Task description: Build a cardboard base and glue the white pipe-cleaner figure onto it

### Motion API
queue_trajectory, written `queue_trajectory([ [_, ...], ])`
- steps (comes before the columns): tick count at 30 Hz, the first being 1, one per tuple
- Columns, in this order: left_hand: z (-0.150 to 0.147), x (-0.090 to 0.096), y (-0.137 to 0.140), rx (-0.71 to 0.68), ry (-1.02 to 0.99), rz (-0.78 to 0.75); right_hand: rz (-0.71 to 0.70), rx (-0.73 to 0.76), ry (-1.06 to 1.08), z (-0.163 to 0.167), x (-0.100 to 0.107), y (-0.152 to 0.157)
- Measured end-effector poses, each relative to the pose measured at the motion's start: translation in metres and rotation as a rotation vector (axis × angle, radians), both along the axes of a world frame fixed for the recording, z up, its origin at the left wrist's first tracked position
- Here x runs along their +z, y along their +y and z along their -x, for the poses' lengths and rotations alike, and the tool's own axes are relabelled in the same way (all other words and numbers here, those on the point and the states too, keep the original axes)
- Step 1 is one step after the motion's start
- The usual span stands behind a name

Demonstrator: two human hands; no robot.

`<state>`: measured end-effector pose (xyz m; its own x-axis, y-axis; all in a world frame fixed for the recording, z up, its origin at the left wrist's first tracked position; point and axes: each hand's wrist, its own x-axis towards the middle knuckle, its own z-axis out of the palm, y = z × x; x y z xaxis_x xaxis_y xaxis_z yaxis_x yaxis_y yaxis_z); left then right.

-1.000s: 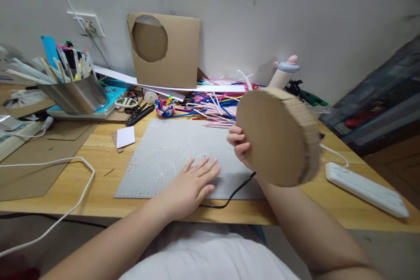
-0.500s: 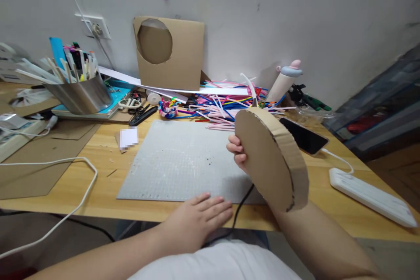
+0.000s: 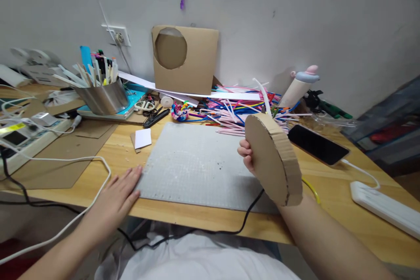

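My right hand (image 3: 246,155) grips a thick round cardboard disc (image 3: 272,157) with a corrugated rim, held upright above the right part of the grey cutting mat (image 3: 197,162). My left hand (image 3: 118,193) lies flat with fingers apart on the wooden table (image 3: 108,157), touching the mat's near left corner and a white cable (image 3: 98,170). It holds nothing. A black cable (image 3: 249,210) runs off the mat's front edge under the disc.
A cardboard sheet with a round hole (image 3: 185,59) leans on the wall. In front lie coloured straws (image 3: 229,109), scissors (image 3: 154,116), a metal pen tub (image 3: 103,94). A phone (image 3: 316,143), a white power strip (image 3: 383,208) and a bottle (image 3: 300,85) are at the right.
My left hand slid off the mat and moved left to its near left corner. The disc came lower and turned more edge-on. The view shifted left.
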<state>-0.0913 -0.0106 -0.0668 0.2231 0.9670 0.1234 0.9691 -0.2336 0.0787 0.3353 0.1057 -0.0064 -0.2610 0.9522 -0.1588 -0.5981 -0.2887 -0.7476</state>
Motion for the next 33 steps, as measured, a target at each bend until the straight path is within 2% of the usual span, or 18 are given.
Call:
queue_trajectory([
  [2,0.025,0.001,0.016,0.075,-0.031,0.06,0.028,0.085,0.047,0.001,0.001,0.002],
  [4,0.042,0.007,0.03,0.26,-0.049,-0.009,0.038,0.129,0.085,0.0,0.001,0.005],
  [6,0.04,0.016,0.042,0.372,-0.078,-0.107,0.039,0.149,0.097,0.0,-0.002,0.007],
  [8,0.017,0.021,0.047,0.411,-0.215,-0.181,0.036,0.164,0.113,-0.001,-0.006,0.008],
  [10,-0.023,0.021,0.048,0.347,-0.252,-0.184,0.016,0.159,0.143,-0.002,-0.01,0.008],
  [11,-0.044,0.02,0.047,0.253,-0.252,-0.15,0.0,0.151,0.161,-0.002,-0.011,0.008],
  [13,-0.078,0.016,0.046,-0.073,-0.143,0.051,-0.033,0.147,0.202,-0.003,-0.011,0.006],
  [15,-0.093,0.016,0.049,-0.208,-0.027,0.177,-0.057,0.161,0.224,-0.002,-0.007,0.004],
  [17,-0.088,0.021,0.06,-0.031,0.075,0.162,-0.066,0.183,0.215,0.0,-0.001,0.002],
  [19,-0.078,0.029,0.074,0.274,0.175,0.014,-0.069,0.187,0.178,0.003,0.004,0.0],
  [21,-0.082,0.037,0.086,0.388,0.217,-0.154,-0.086,0.149,0.13,0.006,0.006,-0.001],
  [23,-0.107,0.042,0.089,0.251,0.124,-0.112,-0.125,0.051,0.079,0.009,0.006,-0.001],
  [24,-0.126,0.043,0.087,0.116,0.055,-0.035,-0.149,-0.009,0.055,0.011,0.005,-0.001],
  [28,-0.197,0.04,0.072,-0.668,-0.205,0.226,-0.185,-0.207,-0.077,0.013,0.004,0.0],
  [29,-0.203,0.038,0.073,-0.777,-0.255,0.248,-0.175,-0.248,-0.129,0.014,0.004,0.001],
  [30,-0.203,0.037,0.076,-0.787,-0.298,0.249,-0.162,-0.285,-0.183,0.015,0.004,0.002],
  [31,-0.198,0.036,0.083,-0.722,-0.331,0.237,-0.146,-0.317,-0.233,0.016,0.004,0.002],
  [33,-0.177,0.034,0.103,-0.368,-0.378,0.139,-0.106,-0.349,-0.309,0.021,0.002,0.003],
])
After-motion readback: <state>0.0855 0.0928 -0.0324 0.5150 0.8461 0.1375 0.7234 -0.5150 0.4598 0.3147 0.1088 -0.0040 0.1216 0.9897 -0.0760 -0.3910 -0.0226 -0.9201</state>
